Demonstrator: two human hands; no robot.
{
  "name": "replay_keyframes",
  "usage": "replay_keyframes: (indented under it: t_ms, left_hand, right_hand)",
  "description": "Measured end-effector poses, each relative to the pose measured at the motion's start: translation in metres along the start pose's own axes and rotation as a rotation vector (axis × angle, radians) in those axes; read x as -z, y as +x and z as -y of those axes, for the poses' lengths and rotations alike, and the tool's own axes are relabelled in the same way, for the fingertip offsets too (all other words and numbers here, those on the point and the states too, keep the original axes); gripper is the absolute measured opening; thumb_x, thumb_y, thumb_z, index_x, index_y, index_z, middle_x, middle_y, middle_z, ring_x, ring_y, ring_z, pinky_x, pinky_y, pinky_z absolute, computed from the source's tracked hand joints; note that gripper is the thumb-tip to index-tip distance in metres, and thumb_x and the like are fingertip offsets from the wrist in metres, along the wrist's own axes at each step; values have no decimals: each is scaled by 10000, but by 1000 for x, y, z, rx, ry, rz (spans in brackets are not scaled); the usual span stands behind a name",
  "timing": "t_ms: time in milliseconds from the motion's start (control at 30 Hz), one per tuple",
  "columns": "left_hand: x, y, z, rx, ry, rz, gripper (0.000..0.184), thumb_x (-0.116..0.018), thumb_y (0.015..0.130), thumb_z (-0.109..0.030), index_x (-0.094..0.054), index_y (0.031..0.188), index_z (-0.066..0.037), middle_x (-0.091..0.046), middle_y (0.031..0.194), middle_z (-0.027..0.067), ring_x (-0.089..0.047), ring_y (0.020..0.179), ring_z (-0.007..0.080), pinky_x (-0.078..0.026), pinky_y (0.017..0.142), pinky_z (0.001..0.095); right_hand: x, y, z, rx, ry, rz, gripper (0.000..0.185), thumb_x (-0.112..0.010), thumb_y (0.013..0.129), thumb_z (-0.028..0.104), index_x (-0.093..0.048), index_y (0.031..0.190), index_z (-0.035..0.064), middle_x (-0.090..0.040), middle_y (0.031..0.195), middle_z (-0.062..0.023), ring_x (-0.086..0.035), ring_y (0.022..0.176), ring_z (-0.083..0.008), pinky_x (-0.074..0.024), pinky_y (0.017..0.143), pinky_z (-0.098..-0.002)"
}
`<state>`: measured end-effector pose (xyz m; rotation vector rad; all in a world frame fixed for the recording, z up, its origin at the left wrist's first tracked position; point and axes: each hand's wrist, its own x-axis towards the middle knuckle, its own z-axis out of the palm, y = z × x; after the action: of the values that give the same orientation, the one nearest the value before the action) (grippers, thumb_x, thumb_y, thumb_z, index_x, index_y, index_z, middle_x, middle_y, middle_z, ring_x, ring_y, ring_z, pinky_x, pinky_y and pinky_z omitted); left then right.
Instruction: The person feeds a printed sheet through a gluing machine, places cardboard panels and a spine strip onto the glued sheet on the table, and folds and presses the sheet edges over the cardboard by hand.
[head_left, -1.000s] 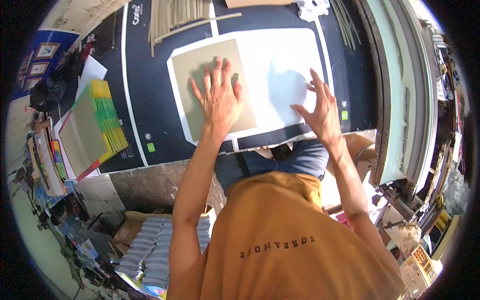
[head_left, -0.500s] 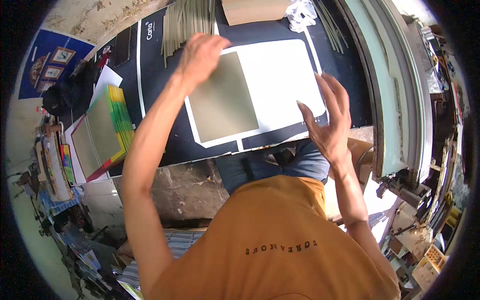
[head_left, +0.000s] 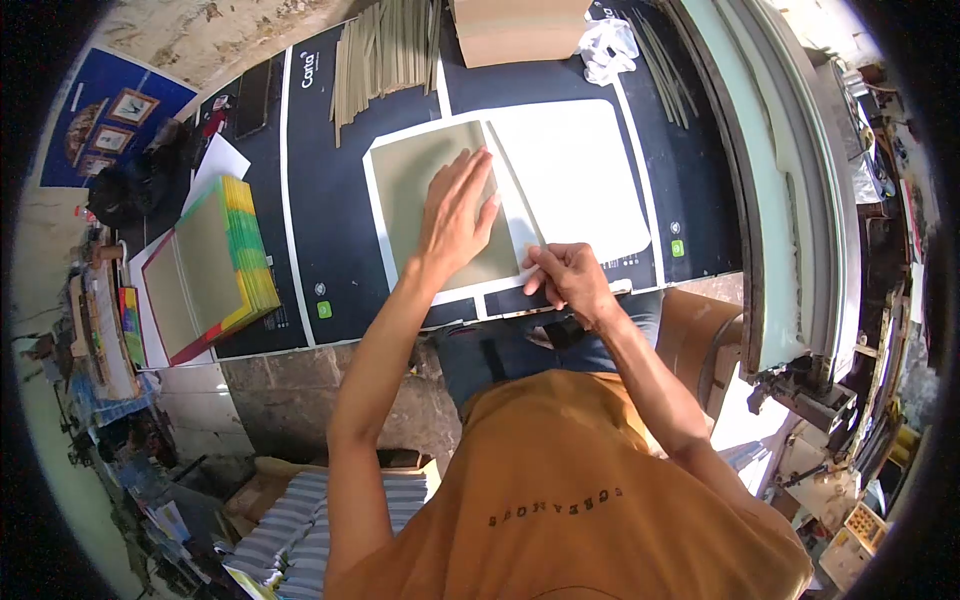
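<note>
A white sheet [head_left: 590, 180] with rounded right corners lies on the dark table, and a grey-brown board [head_left: 405, 190] covers its left part. My left hand [head_left: 460, 210] rests on the board with fingers stretched out, near the board's right edge. To the right of the board, a thin grey cardboard strip [head_left: 515, 180] runs lengthwise over the white sheet, with a narrow gap between them. The near end of this strip is pinched between the fingers of my right hand [head_left: 570, 278], close to the sheet's front edge.
Many similar strips [head_left: 385, 55] lie bunched at the back beside a cardboard box [head_left: 520, 30] and a crumpled white cloth [head_left: 607, 50]. More thin strips [head_left: 660, 70] are at the back right. Colourful stacked covers [head_left: 220, 260] stand left. A pale green machine frame [head_left: 780, 200] borders the right.
My left hand has come down from the board's far edge onto its surface. My right hand has moved left from the sheet's right edge to the strip, which now shows beside the board.
</note>
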<state>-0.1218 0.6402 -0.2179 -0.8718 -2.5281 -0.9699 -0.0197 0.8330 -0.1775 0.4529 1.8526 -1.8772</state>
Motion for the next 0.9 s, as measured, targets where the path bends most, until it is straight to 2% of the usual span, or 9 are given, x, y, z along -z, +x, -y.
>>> replay_keyframes:
  t_ms: [133, 167, 267, 467, 533, 900]
  left_hand:
    - [-19, -1, 9, 18, 147, 144, 550, -578, 970, -288, -476, 1457, -52, -470, 1517, 126, -420, 1409, 345, -323, 1145, 536]
    - [-22, -2, 11, 31, 185, 192, 569, -557, 981, -361, -476, 1464, -73, -444, 1545, 81, -358, 1451, 319, -279, 1174, 544]
    - [-19, -1, 5, 55, 188, 232, 573, -579, 975, -323, -455, 1487, -98, -388, 1587, 68, -313, 1478, 308, -254, 1186, 550]
    - [-17, 1, 0, 95, 151, 211, 638, -611, 940, -338, -431, 1505, -103, -360, 1605, 50, -304, 1481, 299, -233, 1198, 551]
    - [-19, 0, 3, 50, 232, 226, 649, -604, 935, -385, -446, 1495, -99, -367, 1599, 43, -315, 1473, 294, -233, 1199, 546]
    - [-20, 0, 1, 57, 287, 252, 669, -596, 929, -412, -447, 1497, -92, -352, 1607, 30, -294, 1486, 285, -218, 1206, 539]
  right_hand:
    - [-14, 9, -1, -42, 47, -35, 404, -601, 1013, 318, -705, 890, -52, -705, 676, -104, -458, 387, -80, -364, 375, -249]
    - [-16, 10, -1, -52, 45, -29, 409, -597, 1016, 320, -704, 893, -55, -706, 678, -104, -460, 389, -79, -368, 377, -249]
    - [-16, 11, -6, -71, 55, -3, 423, -571, 1030, 322, -697, 930, -69, -713, 700, -110, -484, 402, -81, -390, 393, -246]
    - [-11, -6, -13, -145, 62, -8, 353, -547, 1046, 256, -689, 976, -60, -722, 750, -114, -539, 439, -76, -412, 411, -210]
    - [-10, -5, -16, -152, 83, -15, 344, -546, 1046, 248, -688, 975, -57, -723, 750, -113, -555, 445, -78, -420, 413, -207]
    - [-16, 3, -16, -151, 103, -19, 333, -548, 1043, 233, -684, 956, -57, -723, 754, -110, -550, 441, -79, -420, 415, -206]
